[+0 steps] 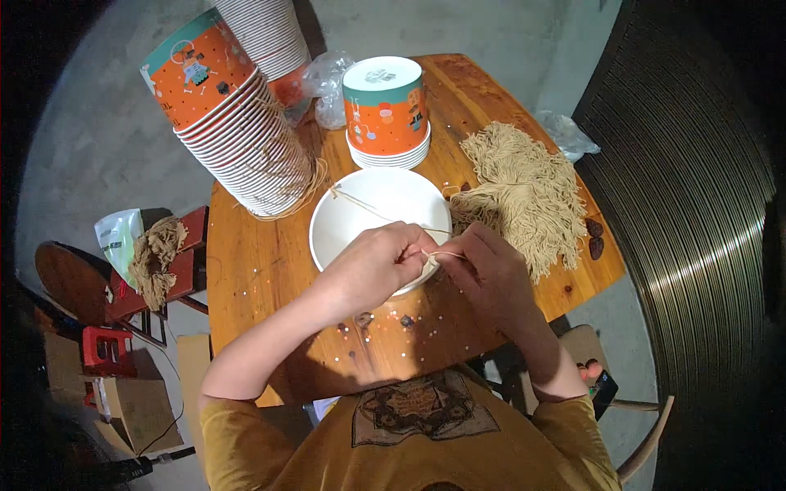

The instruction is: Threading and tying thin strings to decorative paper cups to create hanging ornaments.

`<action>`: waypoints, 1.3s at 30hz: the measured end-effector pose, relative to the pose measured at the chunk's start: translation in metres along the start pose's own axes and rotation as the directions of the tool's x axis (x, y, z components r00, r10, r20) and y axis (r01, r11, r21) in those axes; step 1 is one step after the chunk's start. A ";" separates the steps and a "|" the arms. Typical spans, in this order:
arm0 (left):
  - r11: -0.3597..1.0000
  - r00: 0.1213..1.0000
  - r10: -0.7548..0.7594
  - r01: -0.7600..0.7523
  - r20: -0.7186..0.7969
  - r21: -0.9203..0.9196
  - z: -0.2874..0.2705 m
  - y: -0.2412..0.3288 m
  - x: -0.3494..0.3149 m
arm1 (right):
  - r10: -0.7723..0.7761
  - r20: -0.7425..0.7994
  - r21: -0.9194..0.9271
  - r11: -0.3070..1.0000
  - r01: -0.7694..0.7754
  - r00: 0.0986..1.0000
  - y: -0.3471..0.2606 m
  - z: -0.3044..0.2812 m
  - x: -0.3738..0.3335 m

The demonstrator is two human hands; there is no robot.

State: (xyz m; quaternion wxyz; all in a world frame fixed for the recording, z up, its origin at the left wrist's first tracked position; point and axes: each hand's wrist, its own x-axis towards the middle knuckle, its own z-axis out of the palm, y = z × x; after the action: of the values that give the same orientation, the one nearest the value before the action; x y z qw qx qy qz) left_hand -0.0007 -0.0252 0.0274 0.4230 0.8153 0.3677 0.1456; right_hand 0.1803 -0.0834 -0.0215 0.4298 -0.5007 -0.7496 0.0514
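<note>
My left hand [381, 255] and my right hand [489, 263] meet over the near right part of a white bowl [329, 214]. Both are closed, pinching a thin beige string [429, 260] between the fingertips. A pale loop or knot of it shows in the small gap between them. Another length of string [360, 203] crosses the bowl's inside and hangs over its far left rim. Just beyond my right hand lies a large heap of beige strings [524, 196].
A tall stack of orange-and-white paper buckets [237, 123] leans at the table's left, with strings around its base. Behind the bowl stands a shorter upside-down stack [386, 114] beside a clear plastic bag [329, 90]. Dark dried pieces [595, 237] and small pale specks dot the wooden table [278, 344].
</note>
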 end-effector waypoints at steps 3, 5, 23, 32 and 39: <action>0.999 0.999 -0.043 0.042 0.031 0.031 -0.002 0.004 0.000 | 0.007 -0.001 -0.009 1.000 -0.007 1.000 -0.001 0.000 0.000; 0.997 0.999 0.024 -0.022 -0.028 0.078 0.001 0.002 -0.001 | -0.019 -0.026 -0.010 1.000 0.019 0.999 0.000 0.001 0.001; 0.965 0.925 0.255 -0.224 -0.281 0.139 0.024 -0.006 0.002 | 0.106 -0.112 0.042 0.994 -0.102 0.988 -0.011 0.009 -0.014; 0.976 0.941 0.214 -0.214 -0.264 0.029 0.025 -0.004 0.002 | 0.198 -0.163 0.180 0.969 -0.168 0.967 -0.008 0.017 -0.018; 0.968 0.951 0.217 -0.239 -0.221 -0.081 0.022 -0.011 0.001 | 0.171 -0.177 0.230 0.965 -0.128 0.969 -0.007 0.017 -0.017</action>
State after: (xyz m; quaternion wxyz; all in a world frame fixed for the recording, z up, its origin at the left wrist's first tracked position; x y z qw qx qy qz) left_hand 0.0068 -0.0332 0.0053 0.4049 0.8085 0.3055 0.2983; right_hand 0.1656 -0.0948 -0.0388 0.5483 -0.5087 -0.6536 0.1158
